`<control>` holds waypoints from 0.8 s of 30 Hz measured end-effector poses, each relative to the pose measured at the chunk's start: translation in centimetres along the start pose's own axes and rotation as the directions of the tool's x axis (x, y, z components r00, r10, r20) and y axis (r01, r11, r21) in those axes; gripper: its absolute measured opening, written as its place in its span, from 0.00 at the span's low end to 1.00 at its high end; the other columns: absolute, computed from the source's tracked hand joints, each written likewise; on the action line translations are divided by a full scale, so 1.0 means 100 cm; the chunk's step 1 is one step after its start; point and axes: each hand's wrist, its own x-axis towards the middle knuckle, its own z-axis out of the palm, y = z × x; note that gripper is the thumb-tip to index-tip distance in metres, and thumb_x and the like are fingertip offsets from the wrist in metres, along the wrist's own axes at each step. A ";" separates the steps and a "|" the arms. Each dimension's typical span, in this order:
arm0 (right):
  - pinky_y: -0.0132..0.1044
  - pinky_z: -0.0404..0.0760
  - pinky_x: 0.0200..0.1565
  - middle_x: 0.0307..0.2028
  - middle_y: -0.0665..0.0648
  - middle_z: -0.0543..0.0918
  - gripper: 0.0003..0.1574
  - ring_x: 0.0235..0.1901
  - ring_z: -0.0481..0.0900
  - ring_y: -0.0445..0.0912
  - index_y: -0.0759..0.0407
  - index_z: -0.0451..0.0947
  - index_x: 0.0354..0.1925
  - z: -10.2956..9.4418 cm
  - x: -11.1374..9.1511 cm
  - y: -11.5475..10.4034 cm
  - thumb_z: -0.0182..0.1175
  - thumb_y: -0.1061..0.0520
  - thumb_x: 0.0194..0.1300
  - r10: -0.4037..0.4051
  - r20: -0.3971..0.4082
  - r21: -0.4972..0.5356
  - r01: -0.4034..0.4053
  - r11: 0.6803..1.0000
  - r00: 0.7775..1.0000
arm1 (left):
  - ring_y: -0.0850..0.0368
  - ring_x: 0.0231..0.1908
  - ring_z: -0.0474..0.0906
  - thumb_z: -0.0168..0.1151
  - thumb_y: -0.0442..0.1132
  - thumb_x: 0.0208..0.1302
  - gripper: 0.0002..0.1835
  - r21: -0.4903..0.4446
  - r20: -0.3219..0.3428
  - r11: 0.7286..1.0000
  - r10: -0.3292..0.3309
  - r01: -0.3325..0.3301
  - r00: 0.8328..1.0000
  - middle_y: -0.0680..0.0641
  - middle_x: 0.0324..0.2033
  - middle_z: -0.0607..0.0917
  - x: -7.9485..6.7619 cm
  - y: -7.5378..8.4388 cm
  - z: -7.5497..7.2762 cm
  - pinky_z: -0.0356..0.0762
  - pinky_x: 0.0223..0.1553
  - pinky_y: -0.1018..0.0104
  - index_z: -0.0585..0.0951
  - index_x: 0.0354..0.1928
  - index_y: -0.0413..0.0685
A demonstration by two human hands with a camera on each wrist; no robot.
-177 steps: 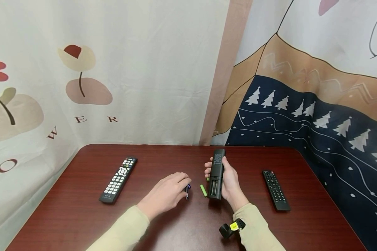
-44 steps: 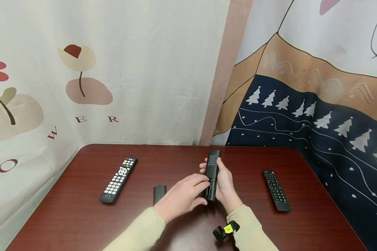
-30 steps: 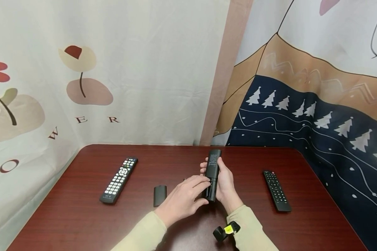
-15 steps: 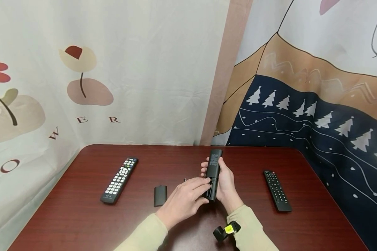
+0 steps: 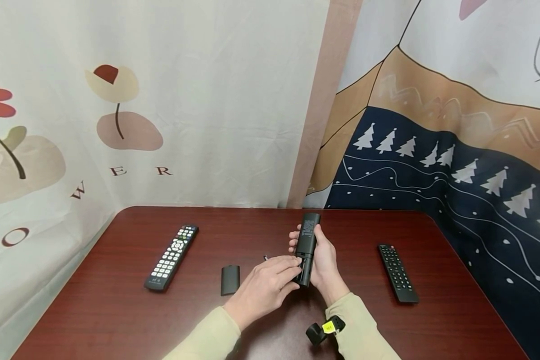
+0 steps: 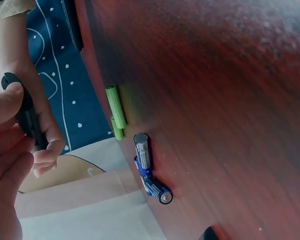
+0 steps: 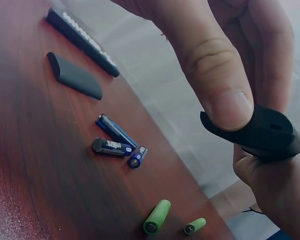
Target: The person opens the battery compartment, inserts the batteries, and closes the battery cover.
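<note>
Fingers (image 5: 293, 235) round tilted remote (image 5: 308, 236)

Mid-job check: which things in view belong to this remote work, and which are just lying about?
Likely in the job:
held remote, compartment uncovered
loose cover
blue batteries
green batteries (which colour goes in, unclear)

Probably just lying about:
left remote, face up
right remote, face up

Three long black plastic remote controls (image 5: 307, 242) (image 5: 171, 258) (image 5: 398, 273), one curved dark-grey plastic cover (image 5: 230, 280), three loose dark-blue cylindrical batteries (image 7: 117, 132) (image 7: 110, 146) (image 7: 138, 157), two loose light-green cylindrical batteries (image 7: 158, 215) (image 7: 196, 226).
</note>
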 end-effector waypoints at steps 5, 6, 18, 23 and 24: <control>0.37 0.79 0.43 0.42 0.58 0.80 0.31 0.37 0.78 0.46 0.60 0.61 0.62 -0.001 0.000 0.000 0.29 0.40 0.79 0.014 -0.010 0.003 -0.014 1.000 1.000 | 0.54 0.56 0.78 0.73 0.39 0.54 0.19 -0.041 0.051 0.999 -0.023 0.025 0.998 0.47 0.52 0.84 -0.001 -0.002 -0.004 0.72 0.61 0.62 0.84 0.48 0.44; 0.38 0.79 0.43 0.43 0.58 0.79 0.31 0.37 0.78 0.46 0.60 0.60 0.62 -0.002 0.000 0.000 0.28 0.40 0.79 0.015 -0.010 -0.005 -0.015 1.000 1.000 | 0.54 0.57 0.78 0.74 0.39 0.54 0.20 -0.055 0.063 0.998 -0.032 0.035 0.997 0.47 0.52 0.83 -0.001 -0.002 -0.005 0.71 0.62 0.62 0.83 0.49 0.44; 0.37 0.77 0.44 0.40 0.56 0.81 0.32 0.37 0.78 0.45 0.60 0.63 0.60 -0.006 0.003 -0.001 0.28 0.40 0.78 0.023 -0.043 -0.024 -0.024 0.999 0.999 | 0.55 0.58 0.76 0.74 0.38 0.53 0.22 -0.056 0.102 0.995 -0.075 0.081 0.992 0.49 0.53 0.83 -0.009 -0.007 -0.009 0.73 0.60 0.59 0.82 0.52 0.45; 0.40 0.75 0.49 0.40 0.56 0.81 0.32 0.37 0.78 0.44 0.61 0.63 0.60 -0.007 0.003 -0.002 0.28 0.40 0.78 0.026 -0.045 -0.019 -0.027 0.999 0.999 | 0.53 0.57 0.77 0.73 0.37 0.53 0.22 -0.074 0.104 0.993 -0.086 0.094 0.991 0.48 0.52 0.83 -0.011 -0.010 -0.010 0.70 0.63 0.62 0.82 0.52 0.44; 0.40 0.75 0.50 0.40 0.56 0.81 0.32 0.37 0.78 0.44 0.61 0.63 0.60 -0.007 0.003 -0.002 0.28 0.40 0.78 0.024 -0.045 -0.022 -0.025 0.999 0.999 | 0.53 0.57 0.77 0.74 0.37 0.53 0.23 -0.073 0.104 0.993 -0.088 0.096 0.991 0.48 0.52 0.83 -0.011 -0.011 -0.010 0.70 0.63 0.62 0.82 0.52 0.44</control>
